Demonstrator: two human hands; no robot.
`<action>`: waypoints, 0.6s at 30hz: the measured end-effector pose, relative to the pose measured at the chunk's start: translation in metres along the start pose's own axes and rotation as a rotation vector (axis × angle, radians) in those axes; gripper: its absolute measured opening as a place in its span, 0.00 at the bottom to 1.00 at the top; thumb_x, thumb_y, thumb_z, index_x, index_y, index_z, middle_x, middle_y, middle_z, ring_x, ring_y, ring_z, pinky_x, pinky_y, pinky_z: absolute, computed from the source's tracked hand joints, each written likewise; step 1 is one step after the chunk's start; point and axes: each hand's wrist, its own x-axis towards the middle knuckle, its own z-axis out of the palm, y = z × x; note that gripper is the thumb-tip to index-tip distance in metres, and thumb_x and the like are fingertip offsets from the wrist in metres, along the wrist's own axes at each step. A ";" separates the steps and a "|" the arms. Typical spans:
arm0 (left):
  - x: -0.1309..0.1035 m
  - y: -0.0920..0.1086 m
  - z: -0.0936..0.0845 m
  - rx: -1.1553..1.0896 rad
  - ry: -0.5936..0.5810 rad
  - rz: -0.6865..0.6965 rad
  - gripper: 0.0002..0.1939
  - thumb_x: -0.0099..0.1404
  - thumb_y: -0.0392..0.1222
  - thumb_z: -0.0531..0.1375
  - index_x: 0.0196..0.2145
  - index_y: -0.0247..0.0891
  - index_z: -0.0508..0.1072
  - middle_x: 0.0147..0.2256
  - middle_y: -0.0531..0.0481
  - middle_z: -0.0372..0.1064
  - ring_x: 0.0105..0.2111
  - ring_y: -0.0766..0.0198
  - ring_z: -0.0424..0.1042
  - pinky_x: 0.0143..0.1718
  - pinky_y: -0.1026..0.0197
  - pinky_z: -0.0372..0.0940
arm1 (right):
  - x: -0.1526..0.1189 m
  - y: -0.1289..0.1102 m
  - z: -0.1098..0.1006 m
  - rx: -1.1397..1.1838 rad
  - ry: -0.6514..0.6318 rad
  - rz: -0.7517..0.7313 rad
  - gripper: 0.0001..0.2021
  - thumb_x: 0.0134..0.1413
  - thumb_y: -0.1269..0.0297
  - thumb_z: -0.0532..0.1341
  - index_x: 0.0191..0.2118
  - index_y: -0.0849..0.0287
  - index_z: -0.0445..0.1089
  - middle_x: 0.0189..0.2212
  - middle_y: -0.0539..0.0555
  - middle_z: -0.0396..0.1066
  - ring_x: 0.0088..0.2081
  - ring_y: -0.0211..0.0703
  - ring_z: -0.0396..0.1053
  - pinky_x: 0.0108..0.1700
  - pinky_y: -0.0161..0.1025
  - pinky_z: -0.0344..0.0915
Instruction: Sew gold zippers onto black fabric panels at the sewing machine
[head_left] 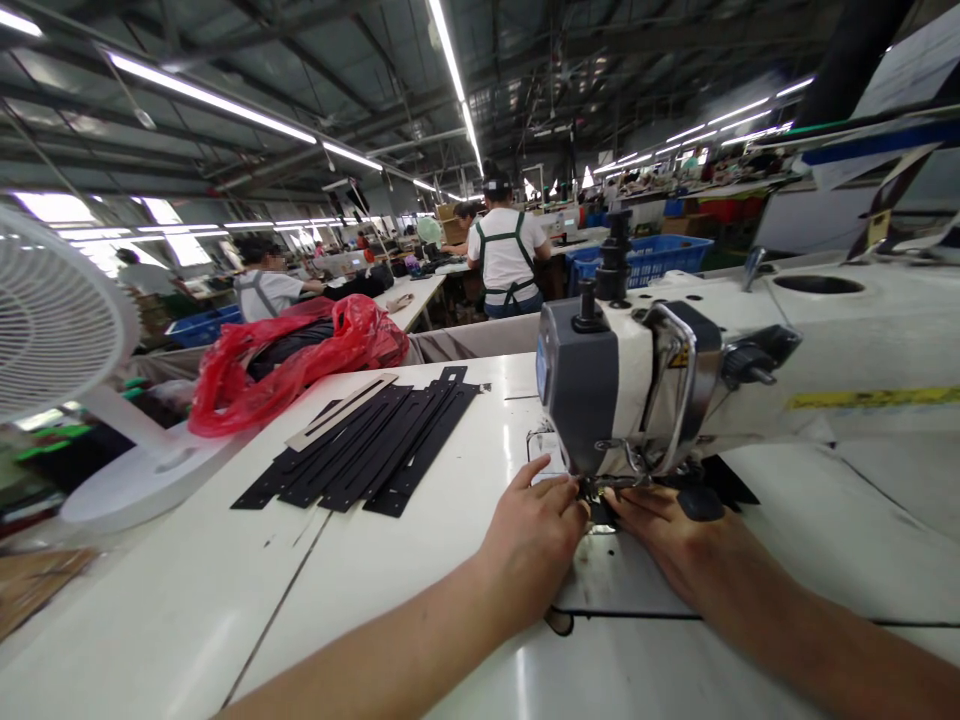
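A white and grey sewing machine [577,390] stands at the right, with a black strip [731,482] under its head. Most of the strip is hidden by the machine and my hands; one end shows to the right. My left hand [536,540] is left of the needle, its fingers bent and closed at the strip's edge, the index finger lifted a little. On the other side, my right hand [679,540] reaches in under the head, fingers pressed together on the strip. A dark round knob partly covers that hand.
Several black slotted strips [390,445] lie fanned out on the white table [315,610], a beige strip [341,412] on top. Behind them is a red plastic bag [300,350] with dark material. A white fan [135,460] stands left. Co-workers [506,250] and blue crates [667,255] are beyond.
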 end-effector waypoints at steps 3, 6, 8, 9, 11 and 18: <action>0.001 0.001 0.002 -0.014 0.011 -0.019 0.07 0.66 0.34 0.53 0.32 0.35 0.70 0.38 0.48 0.72 0.41 0.63 0.70 0.56 0.53 0.54 | 0.002 -0.003 0.001 -0.007 0.027 0.003 0.17 0.60 0.75 0.44 0.37 0.60 0.70 0.32 0.57 0.74 0.34 0.42 0.73 0.34 0.37 0.71; 0.002 0.002 0.004 -0.034 0.048 -0.025 0.09 0.67 0.35 0.52 0.31 0.34 0.70 0.37 0.48 0.72 0.40 0.63 0.71 0.55 0.53 0.55 | 0.005 -0.006 0.000 -0.009 0.061 -0.004 0.18 0.61 0.74 0.43 0.37 0.60 0.70 0.32 0.57 0.74 0.33 0.42 0.73 0.34 0.37 0.71; 0.002 0.001 0.005 -0.048 0.067 -0.028 0.10 0.67 0.35 0.52 0.31 0.34 0.70 0.37 0.49 0.72 0.40 0.63 0.71 0.55 0.52 0.56 | 0.005 -0.003 -0.003 0.031 0.043 -0.009 0.18 0.61 0.73 0.43 0.37 0.59 0.70 0.33 0.56 0.74 0.34 0.42 0.73 0.35 0.37 0.71; 0.002 0.000 0.006 -0.057 0.066 -0.032 0.10 0.67 0.35 0.52 0.30 0.34 0.70 0.36 0.49 0.72 0.39 0.63 0.71 0.55 0.52 0.57 | 0.004 0.003 -0.006 0.059 0.015 -0.022 0.16 0.62 0.72 0.44 0.39 0.59 0.70 0.34 0.56 0.74 0.36 0.42 0.72 0.37 0.38 0.71; 0.001 -0.002 0.005 -0.080 0.046 -0.047 0.10 0.67 0.36 0.52 0.30 0.35 0.70 0.36 0.49 0.72 0.39 0.62 0.71 0.54 0.52 0.57 | -0.002 0.020 -0.013 0.074 -0.048 -0.050 0.13 0.62 0.67 0.48 0.41 0.58 0.69 0.38 0.57 0.73 0.40 0.44 0.71 0.41 0.41 0.70; -0.005 0.032 -0.024 -0.149 0.027 -0.033 0.11 0.64 0.34 0.52 0.44 0.33 0.68 0.46 0.42 0.67 0.48 0.58 0.66 0.57 0.51 0.55 | -0.037 0.020 -0.044 -0.248 0.007 -0.043 0.18 0.61 0.67 0.44 0.29 0.60 0.70 0.28 0.59 0.71 0.29 0.48 0.69 0.31 0.46 0.66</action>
